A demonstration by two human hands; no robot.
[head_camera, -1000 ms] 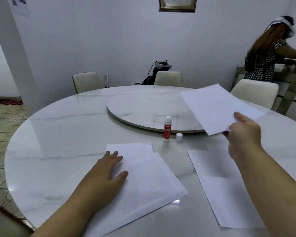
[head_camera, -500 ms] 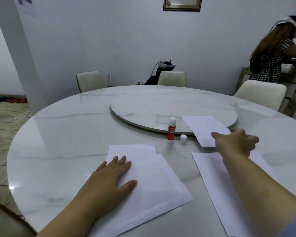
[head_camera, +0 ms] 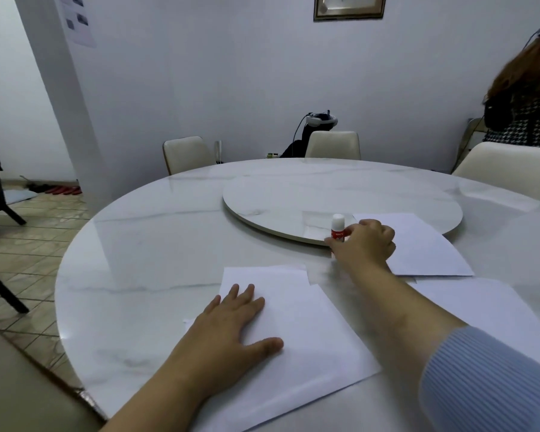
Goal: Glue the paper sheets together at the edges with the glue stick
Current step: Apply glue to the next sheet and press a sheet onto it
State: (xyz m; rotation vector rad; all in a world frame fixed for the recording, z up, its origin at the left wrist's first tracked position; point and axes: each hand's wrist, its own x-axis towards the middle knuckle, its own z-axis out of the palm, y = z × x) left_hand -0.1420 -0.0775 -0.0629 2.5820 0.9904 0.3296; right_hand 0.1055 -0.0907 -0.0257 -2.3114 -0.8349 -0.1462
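Overlapping white paper sheets (head_camera: 303, 332) lie on the near part of the round marble table (head_camera: 144, 244). My left hand (head_camera: 228, 328) rests flat on them with fingers spread. A red and white glue stick (head_camera: 338, 227) stands uncapped by the turntable's near edge. My right hand (head_camera: 363, 241) reaches to it, fingers curling round its lower part. Another sheet (head_camera: 424, 247) lies partly on the turntable to the right of that hand. A further sheet (head_camera: 487, 310) lies nearer me on the right, partly under my right forearm. The glue cap is hidden.
A round marble turntable (head_camera: 293, 198) sits in the table's middle. Cream chairs (head_camera: 186, 154) stand around the far side. A person (head_camera: 524, 98) stands at the far right by a side table. A headset (head_camera: 320, 120) rests behind the middle chair.
My right hand laid down the sheet it held aloft, onto the turntable's edge, then moved left to the glue stick. My left hand stayed flat on the near sheets.
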